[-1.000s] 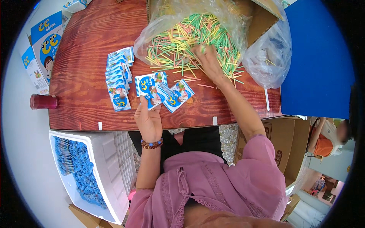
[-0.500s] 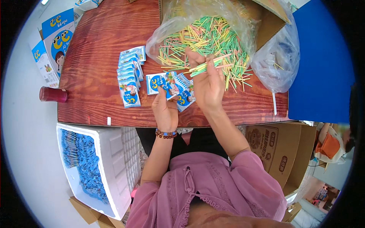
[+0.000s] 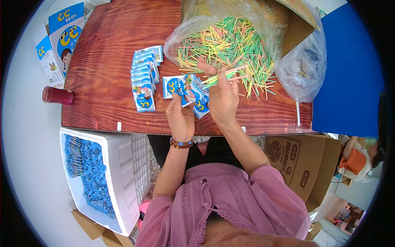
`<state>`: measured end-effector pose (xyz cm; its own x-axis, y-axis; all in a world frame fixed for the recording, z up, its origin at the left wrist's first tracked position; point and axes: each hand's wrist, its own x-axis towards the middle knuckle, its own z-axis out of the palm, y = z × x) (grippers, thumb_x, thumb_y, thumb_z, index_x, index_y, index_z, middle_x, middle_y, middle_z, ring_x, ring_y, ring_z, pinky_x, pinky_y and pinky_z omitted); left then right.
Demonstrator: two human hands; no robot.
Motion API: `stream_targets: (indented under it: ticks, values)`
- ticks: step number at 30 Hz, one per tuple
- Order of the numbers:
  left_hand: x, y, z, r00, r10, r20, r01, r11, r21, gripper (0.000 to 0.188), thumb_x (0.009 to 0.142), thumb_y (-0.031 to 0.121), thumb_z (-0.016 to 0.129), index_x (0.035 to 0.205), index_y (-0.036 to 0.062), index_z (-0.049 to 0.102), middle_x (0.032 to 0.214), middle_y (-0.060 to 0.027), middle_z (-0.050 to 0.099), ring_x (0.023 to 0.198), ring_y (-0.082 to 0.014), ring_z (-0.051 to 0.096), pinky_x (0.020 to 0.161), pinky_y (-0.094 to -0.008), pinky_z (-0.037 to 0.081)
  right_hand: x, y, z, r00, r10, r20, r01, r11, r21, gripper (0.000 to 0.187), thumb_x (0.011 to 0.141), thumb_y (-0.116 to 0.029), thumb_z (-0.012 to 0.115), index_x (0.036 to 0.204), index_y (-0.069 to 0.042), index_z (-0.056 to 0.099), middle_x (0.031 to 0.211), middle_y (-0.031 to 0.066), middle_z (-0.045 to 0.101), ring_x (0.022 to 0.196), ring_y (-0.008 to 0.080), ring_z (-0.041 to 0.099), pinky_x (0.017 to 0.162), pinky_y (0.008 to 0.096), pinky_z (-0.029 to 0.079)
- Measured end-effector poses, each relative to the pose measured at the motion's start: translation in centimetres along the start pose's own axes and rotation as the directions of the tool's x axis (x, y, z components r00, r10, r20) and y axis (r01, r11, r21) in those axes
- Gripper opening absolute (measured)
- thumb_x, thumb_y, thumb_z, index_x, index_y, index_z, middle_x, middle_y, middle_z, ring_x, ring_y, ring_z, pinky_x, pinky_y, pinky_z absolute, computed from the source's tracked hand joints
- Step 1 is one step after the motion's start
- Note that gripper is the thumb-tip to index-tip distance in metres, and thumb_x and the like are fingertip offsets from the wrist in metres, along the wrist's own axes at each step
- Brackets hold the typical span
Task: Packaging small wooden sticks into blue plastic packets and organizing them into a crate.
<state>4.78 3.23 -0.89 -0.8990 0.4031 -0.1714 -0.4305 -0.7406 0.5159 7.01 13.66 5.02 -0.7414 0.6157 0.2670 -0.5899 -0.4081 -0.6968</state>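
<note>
My left hand [image 3: 181, 117] is closed on a small blue-and-white packet [image 3: 188, 91], its thumb on top of the printed face. Between the thumb and fingers of my right hand [image 3: 225, 99] is a small bunch of thin pink, yellow and green sticks [image 3: 212, 80], their left ends close to the packet. Another blue-and-white packet [image 3: 201, 106] lies partly under the held one. Just beyond my right hand, a heap of similar sticks [image 3: 238, 45] spills from a clear plastic bag [image 3: 175, 39] onto the table. An overlapping row of packets [image 3: 142, 84] lies to the left.
The red-brown wooden table [image 3: 111, 49] carries a red jar [image 3: 57, 96] at its left edge and a cardboard box [image 3: 297, 29] behind the sticks. A white foam box [image 3: 119, 177] full of blue packets stands below left. A brown carton [image 3: 296, 164] stands below right.
My right hand has moved slightly down and left with the sticks, bringing them nearer the packet. The left hand keeps its hold. The whole view has shifted a little.
</note>
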Motion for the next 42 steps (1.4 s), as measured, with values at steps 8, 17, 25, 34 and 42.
stream_targets:
  ticks: [8,17,25,34,42]
  values:
    - [0.0,-0.2,0.7,0.999,0.036,-0.018,-0.036,0.999,0.000,0.026,0.100,0.023,0.051,0.110,0.0019,0.062,0.111,-0.0064,0.066,0.101,-0.0157,0.062,0.089,-0.0337,0.050,-1.3,1.3,0.4,0.997,0.015,0.072,-0.003,0.987,-0.161,0.017,0.100,-0.016,0.039,0.111,-0.004,0.045,0.130,0.0253,0.054,0.139,0.0319,0.031,0.115,0.0487,0.016]
    - [0.7,-1.2,0.0,0.999,0.052,0.016,-0.051,0.997,-0.060,0.027,0.099,0.024,0.052,0.113,0.0025,0.060,0.115,-0.0061,0.064,0.106,-0.0168,0.060,0.094,-0.0357,0.048,-0.6,0.9,-0.1,0.985,0.093,0.142,-0.061,0.975,-0.214,0.037,0.098,-0.013,0.040,0.132,0.001,0.040,0.147,0.0202,0.036,0.140,0.0281,0.029,0.116,0.0408,0.020]
    - [1.1,-1.0,-0.4,0.996,-0.014,0.084,0.030,0.981,-0.192,0.034,0.100,0.032,0.050,0.119,0.0057,0.057,0.117,-0.0048,0.063,0.104,-0.0159,0.059,0.092,-0.0344,0.046,-1.0,0.1,0.2,0.967,0.217,0.133,-0.145,0.898,-0.415,0.037,0.096,-0.008,0.050,0.131,0.000,0.048,0.135,0.0151,0.049,0.127,0.0211,0.046,0.103,0.0334,0.039]
    - [1.7,-0.4,-1.0,0.993,-0.078,0.086,0.104,0.931,-0.351,0.036,0.097,0.036,0.054,0.123,0.0106,0.055,0.119,-0.0030,0.062,0.109,-0.0179,0.056,0.095,-0.0376,0.044,0.1,-0.5,-0.3,0.907,0.200,0.370,0.175,0.620,-0.765,0.036,0.091,-0.005,0.059,0.127,-0.003,0.056,0.116,0.0065,0.064,0.104,0.0145,0.060,0.101,0.0339,0.041]
    - [1.6,0.2,-2.3,0.992,-0.096,0.076,0.119,0.899,-0.421,0.037,0.095,0.037,0.056,0.121,0.0109,0.056,0.117,-0.0040,0.063,0.108,-0.0195,0.058,0.095,-0.0398,0.046,0.3,0.0,0.7,0.931,0.130,0.340,0.150,0.715,-0.683,0.021,0.094,-0.014,0.057,0.107,0.000,0.066,0.106,0.0099,0.069,0.096,0.0184,0.064,0.099,0.0419,0.042]
